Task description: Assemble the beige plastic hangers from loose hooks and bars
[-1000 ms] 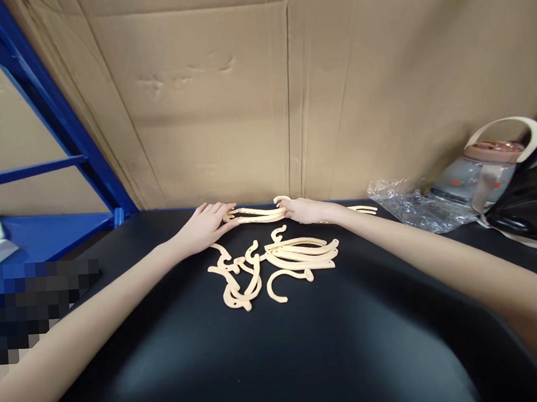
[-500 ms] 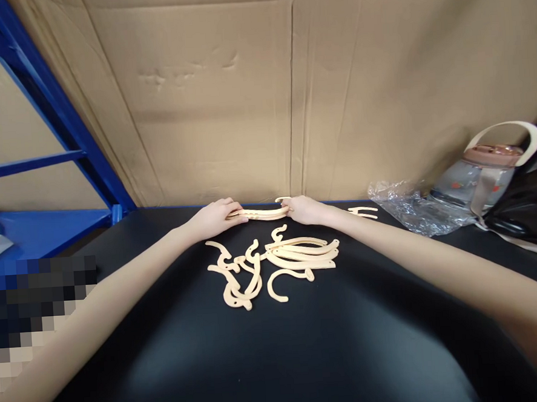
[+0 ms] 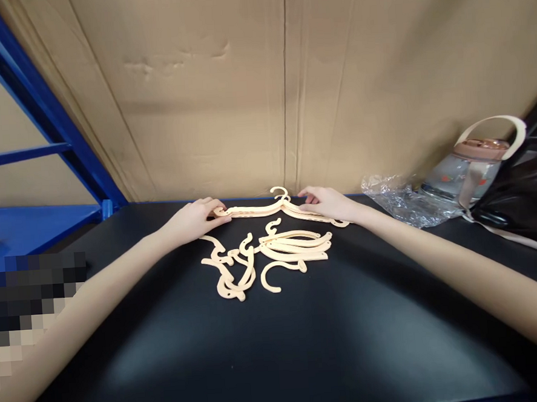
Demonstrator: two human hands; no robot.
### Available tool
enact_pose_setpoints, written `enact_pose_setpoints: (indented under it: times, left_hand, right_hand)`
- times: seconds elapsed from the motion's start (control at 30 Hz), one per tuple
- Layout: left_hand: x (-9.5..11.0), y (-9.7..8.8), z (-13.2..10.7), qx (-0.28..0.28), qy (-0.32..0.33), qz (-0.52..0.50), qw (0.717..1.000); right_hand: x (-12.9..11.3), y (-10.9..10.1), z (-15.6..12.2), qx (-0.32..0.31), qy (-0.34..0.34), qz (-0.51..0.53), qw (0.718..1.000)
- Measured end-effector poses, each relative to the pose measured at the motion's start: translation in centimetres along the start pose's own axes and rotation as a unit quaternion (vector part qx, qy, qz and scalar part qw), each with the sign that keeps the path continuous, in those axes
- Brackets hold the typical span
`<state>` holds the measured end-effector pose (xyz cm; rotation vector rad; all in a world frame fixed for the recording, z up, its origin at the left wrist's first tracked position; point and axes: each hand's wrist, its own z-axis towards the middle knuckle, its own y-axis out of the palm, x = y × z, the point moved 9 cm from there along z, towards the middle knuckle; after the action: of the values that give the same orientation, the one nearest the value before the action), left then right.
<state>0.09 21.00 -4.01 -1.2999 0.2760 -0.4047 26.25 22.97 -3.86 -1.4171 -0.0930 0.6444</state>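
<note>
A cream plastic hanger (image 3: 257,211) with its hook (image 3: 279,191) lies at the far side of the black table. My left hand (image 3: 196,220) is closed around the hanger's left end, thumb in front. Over the right arm of the hanger is my right hand (image 3: 325,202), its fingers and thumb apart; whether it touches the arm is unclear. Nearer me lie loose cream hanger parts: several curved arms (image 3: 294,248) in a stack, a separate hook (image 3: 270,281), and a tangle of hooks and curved pieces (image 3: 231,282) on the left.
Behind the black table (image 3: 242,360) stands a cardboard wall (image 3: 199,108). A blue metal frame (image 3: 79,158) rises at left. On the right are crumpled clear plastic (image 3: 400,202), a clear jug (image 3: 462,174) with a handle, and a shiny black bag (image 3: 518,201).
My right hand has moved right from the hanger's middle and its fingers have parted. The hook and both hanger arms now show. My left hand still holds the left end. The view has shifted slightly.
</note>
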Motion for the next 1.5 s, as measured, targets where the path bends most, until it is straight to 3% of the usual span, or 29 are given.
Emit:
enact_pose_setpoints:
  times: [0.17, 0.3, 0.53, 0.8, 0.97, 1.17, 1.5]
  left_hand:
    - [-2.1, 0.1, -1.2, -0.01, -0.002, -0.052, 0.999]
    - [-2.0, 0.0, -1.4, -0.006, -0.01, -0.066, 0.998]
    - [-0.9, -0.2, -1.6, 0.017, -0.014, -0.064, 0.998]
    - [-0.6, -0.2, -1.6, 0.02, -0.022, -0.074, 0.997]
    - [-0.4, -0.2, -1.6, 0.019, -0.011, -0.072, 0.997]
    - [-0.6, -0.1, -1.6, 0.01, -0.024, -0.085, 0.996]
    - [0.3, -0.3, -1.8, 0.012, -0.011, -0.113, 0.993]
  right_hand:
    - [4.1, -1.1, -4.1, -0.005, -0.04, -0.081, 0.996]
    - [5.6, -1.1, -5.6, -0.013, -0.052, -0.074, 0.996]
    - [5.2, -1.1, -5.6, 0.022, -0.043, -0.061, 0.997]
    - [7.5, -0.2, -4.8, -0.015, 0.034, 0.106, 0.994]
    - [7.8, 0.4, -4.5, -0.047, 0.027, 0.137, 0.989]
    - [8.1, 0.2, -4.1, -0.02, 0.016, 0.064, 0.998]
    - [3.9, -1.0, -4.6, 0.019, -0.036, -0.08, 0.996]
